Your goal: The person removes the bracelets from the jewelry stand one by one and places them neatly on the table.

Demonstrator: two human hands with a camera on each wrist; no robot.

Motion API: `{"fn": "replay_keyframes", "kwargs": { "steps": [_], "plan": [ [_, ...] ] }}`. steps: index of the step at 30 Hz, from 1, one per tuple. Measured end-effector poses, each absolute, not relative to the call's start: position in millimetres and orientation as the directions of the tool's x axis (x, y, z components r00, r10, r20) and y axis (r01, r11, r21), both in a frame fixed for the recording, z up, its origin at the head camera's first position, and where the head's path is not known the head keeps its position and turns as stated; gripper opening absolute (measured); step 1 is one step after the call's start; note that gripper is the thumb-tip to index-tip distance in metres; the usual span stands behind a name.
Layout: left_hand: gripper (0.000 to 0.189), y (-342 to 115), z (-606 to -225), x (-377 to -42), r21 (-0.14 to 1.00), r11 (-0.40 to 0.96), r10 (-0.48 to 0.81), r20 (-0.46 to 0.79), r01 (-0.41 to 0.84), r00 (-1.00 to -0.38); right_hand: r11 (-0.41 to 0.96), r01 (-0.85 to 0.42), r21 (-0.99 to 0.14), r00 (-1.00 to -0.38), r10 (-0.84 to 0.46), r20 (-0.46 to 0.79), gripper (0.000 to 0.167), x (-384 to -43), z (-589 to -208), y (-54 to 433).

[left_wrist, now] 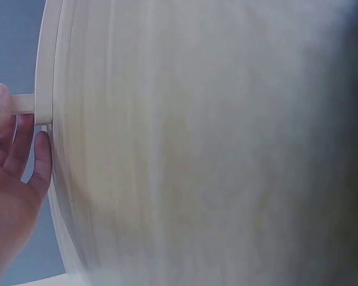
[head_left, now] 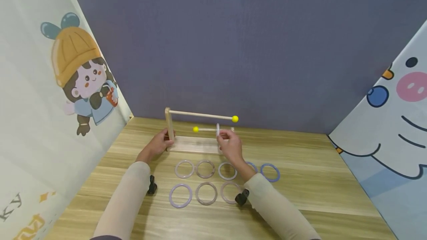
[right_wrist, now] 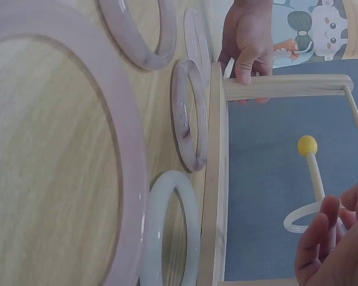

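A wooden rack (head_left: 193, 144) stands near the back of the table, with an upper and a lower rod, each tipped by a yellow ball. My left hand (head_left: 158, 144) holds the foot of its left post (head_left: 169, 125), thumb in front in the right wrist view. Between thumb and fingers, my right hand (head_left: 231, 149) pinches a pale bangle (right_wrist: 293, 221). That bangle appears to be around the lower rod (right_wrist: 315, 176), past its yellow ball (right_wrist: 308, 146). The right end of the rack is partly hidden behind my right hand.
In front of the rack, several bangles lie flat in two rows, among them a lilac bangle (head_left: 180, 196), a marbled bangle (head_left: 197, 173) and a blue bangle (head_left: 278, 173). My right forearm covers part of the rows. A grey-blue wall (head_left: 247, 47) rises behind the table (head_left: 300, 195).
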State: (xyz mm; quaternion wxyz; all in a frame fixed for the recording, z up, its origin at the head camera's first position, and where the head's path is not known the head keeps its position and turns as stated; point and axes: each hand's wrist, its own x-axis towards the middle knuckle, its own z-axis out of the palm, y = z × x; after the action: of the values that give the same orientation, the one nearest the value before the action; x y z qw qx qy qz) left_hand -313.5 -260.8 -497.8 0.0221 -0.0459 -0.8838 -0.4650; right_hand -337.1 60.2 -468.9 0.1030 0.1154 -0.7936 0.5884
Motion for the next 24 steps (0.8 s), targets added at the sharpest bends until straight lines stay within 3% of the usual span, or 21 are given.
{"fn": "replay_keyframes", "kwargs": {
  "steps": [24],
  "plan": [
    [0.039,-281,-495,-302,0.809,0.571,0.088,0.108,0.139,-0.990,0.214,-0.303,-0.929,-0.952,-0.098,0.289,0.019,-316,-462,8]
  ]
}}
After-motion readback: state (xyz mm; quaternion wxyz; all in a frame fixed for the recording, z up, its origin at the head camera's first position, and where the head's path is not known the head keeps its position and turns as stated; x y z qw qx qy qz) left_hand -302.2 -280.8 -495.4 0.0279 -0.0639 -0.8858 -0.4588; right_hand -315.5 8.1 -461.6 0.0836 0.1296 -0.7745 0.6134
